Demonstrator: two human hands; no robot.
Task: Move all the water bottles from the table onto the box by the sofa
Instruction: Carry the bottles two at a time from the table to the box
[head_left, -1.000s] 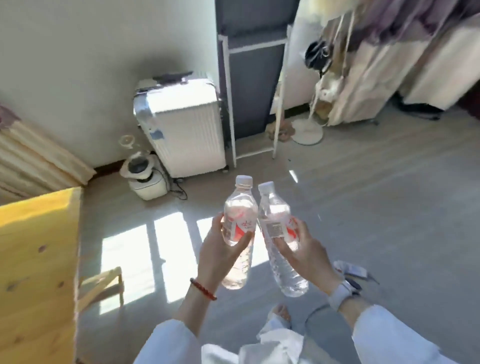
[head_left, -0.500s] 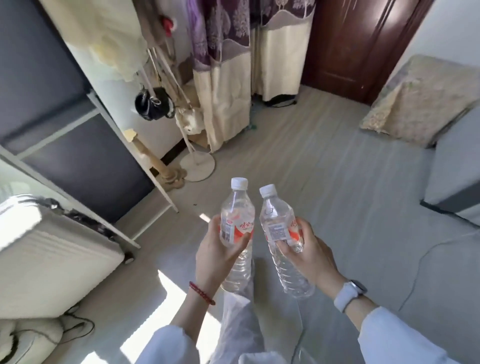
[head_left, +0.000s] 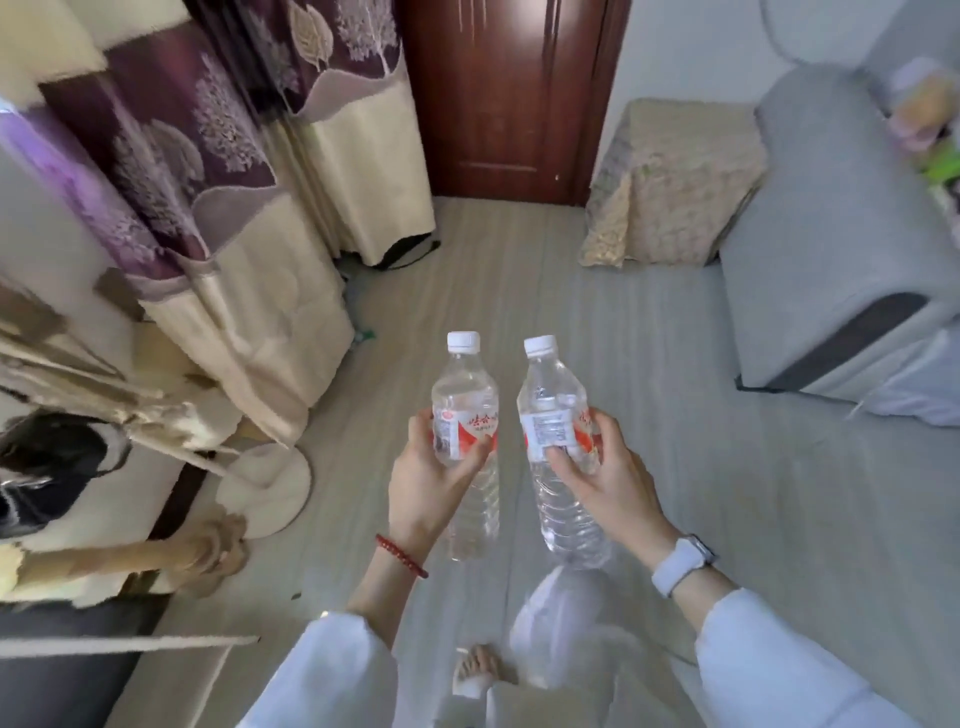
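I hold two clear water bottles upright in front of me, above the floor. My left hand (head_left: 423, 486) grips the left bottle (head_left: 464, 395) around its red and white label. My right hand (head_left: 613, 480) grips the right bottle (head_left: 550, 384) the same way. Both have white caps. Far ahead on the right stands the box (head_left: 675, 176), draped in a beige patterned cloth, next to the grey sofa (head_left: 831, 234). The table is out of view.
Purple and cream curtains (head_left: 234, 182) hang on the left, with a coat stand base (head_left: 265, 488) below them. A dark wooden door (head_left: 509, 93) is straight ahead. Grey floor (head_left: 519, 270) stretches between me and the box. My feet show at the bottom.
My view has swung right, from the white suitcase and wall to the door, box and sofa. The bottles stay in my hands, held the same way.
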